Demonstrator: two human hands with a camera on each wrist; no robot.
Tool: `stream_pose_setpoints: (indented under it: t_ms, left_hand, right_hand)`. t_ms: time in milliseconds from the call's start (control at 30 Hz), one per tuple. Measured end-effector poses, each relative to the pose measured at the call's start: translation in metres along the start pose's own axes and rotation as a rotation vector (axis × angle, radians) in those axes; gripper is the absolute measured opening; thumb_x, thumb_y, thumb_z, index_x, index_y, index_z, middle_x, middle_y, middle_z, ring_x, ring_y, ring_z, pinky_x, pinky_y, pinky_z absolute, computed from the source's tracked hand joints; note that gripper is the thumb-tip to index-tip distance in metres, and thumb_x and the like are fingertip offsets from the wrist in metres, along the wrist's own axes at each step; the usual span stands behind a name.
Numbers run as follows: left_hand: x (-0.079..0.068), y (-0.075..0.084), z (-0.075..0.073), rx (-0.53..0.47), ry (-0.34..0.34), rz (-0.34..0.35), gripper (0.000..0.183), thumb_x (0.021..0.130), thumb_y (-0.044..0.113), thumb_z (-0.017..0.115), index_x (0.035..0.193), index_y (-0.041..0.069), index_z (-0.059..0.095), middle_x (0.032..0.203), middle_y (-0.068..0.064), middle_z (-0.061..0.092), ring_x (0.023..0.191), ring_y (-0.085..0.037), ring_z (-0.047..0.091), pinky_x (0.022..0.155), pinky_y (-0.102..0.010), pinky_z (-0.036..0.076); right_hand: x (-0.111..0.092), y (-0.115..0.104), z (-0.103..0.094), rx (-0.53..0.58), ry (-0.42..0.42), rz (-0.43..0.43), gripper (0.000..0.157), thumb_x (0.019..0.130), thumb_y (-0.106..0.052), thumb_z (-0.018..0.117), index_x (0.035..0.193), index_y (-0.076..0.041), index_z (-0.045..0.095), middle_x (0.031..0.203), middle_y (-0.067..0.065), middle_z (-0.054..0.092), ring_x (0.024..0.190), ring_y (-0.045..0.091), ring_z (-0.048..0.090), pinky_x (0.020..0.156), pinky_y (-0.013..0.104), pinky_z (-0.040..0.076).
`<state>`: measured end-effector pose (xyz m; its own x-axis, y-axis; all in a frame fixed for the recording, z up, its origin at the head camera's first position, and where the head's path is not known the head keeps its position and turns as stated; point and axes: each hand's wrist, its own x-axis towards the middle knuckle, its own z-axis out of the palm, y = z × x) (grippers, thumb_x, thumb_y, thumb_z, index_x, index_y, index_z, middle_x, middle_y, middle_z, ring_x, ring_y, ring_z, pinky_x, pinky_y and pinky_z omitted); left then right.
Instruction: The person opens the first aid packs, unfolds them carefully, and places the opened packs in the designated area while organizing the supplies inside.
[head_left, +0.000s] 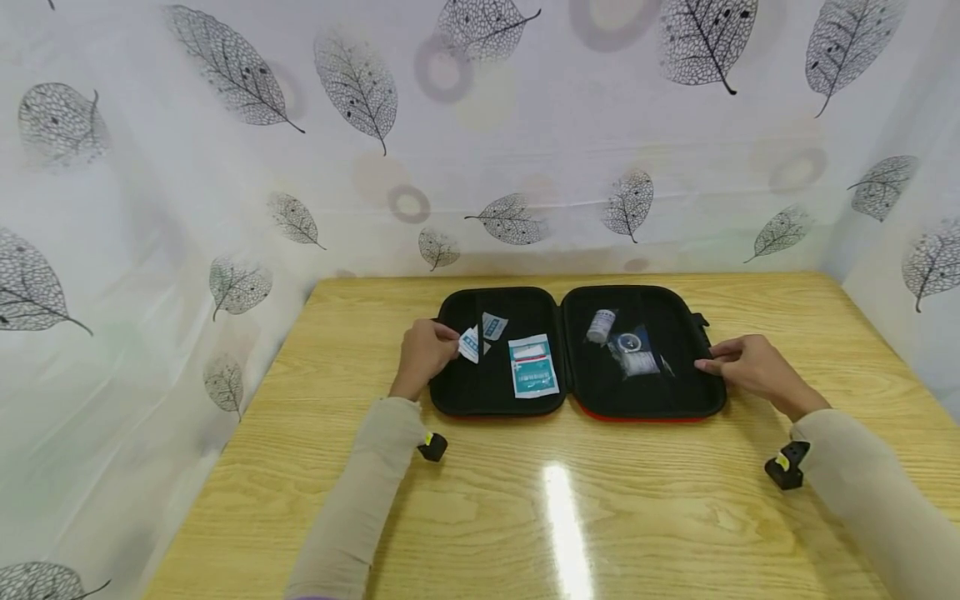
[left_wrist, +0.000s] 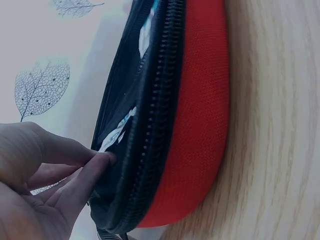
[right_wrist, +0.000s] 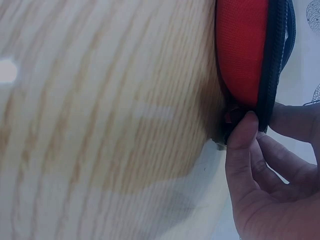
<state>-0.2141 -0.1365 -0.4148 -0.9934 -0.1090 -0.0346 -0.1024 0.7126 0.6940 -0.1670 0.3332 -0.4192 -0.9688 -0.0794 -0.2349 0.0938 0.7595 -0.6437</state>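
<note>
A zippered case with a black lining and a red outer shell lies unfolded on the table. At its left half, my left hand pinches a small white-and-blue packet between thumb and fingertip, beside a black strap. A similar packet lies just right of that strap. Near the hinge is a larger teal-and-white packet. The right half holds a small white roll and a clear bag with white contents. My right hand grips the case's right rim between thumb and fingers.
The wooden table extends around the case, with a bright light reflection in front. A leaf-patterned curtain hangs behind and along both sides. A small black device sits at each wrist.
</note>
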Motion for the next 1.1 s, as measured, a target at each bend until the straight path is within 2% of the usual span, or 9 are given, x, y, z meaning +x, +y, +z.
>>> stream_pose_setpoints:
  t_ms: [200,567,800,1100]
  left_hand:
    - [0.001,0.001,0.002,-0.073,-0.002,-0.023,0.008,0.088,0.007,0.073,0.091,0.003,0.079,0.082,-0.008,0.075,0.072,-0.017,0.072,0.064,-0.028,0.055]
    - [0.003,0.001,0.008,-0.117,-0.005,-0.053,0.007,0.088,0.005,0.073,0.091,0.002,0.079,0.083,-0.009,0.075,0.071,-0.016,0.071,0.064,-0.027,0.055]
    - [0.005,0.001,0.010,-0.008,-0.015,-0.023,0.006,0.087,0.006,0.073,0.087,0.003,0.078,0.076,-0.006,0.074,0.069,-0.018,0.069,0.060,-0.027,0.052]
    - [0.005,0.009,0.016,0.005,-0.043,-0.023,0.006,0.090,0.007,0.074,0.087,0.002,0.077,0.075,-0.006,0.073,0.068,-0.018,0.070,0.062,-0.029,0.053]
  right_hand:
    - [0.000,0.000,0.000,-0.004,0.000,0.002,0.077,0.099,-0.041,0.066,0.135,0.024,0.046,0.126,0.040,0.058,0.108,0.047,0.062,0.086,0.051,0.056]
    - [0.001,-0.001,-0.001,-0.010,-0.009,0.011,0.076,0.099,-0.039,0.065,0.136,0.024,0.045,0.129,0.042,0.054,0.114,0.052,0.058,0.089,0.056,0.053]
    - [0.001,0.000,-0.002,-0.026,-0.005,0.007,0.075,0.100,-0.039,0.064,0.136,0.023,0.045,0.130,0.042,0.054,0.115,0.053,0.056,0.090,0.057,0.052]
    - [0.001,0.000,-0.001,-0.021,-0.007,0.005,0.075,0.100,-0.041,0.064,0.135,0.023,0.046,0.129,0.042,0.054,0.115,0.053,0.056,0.090,0.056,0.053]
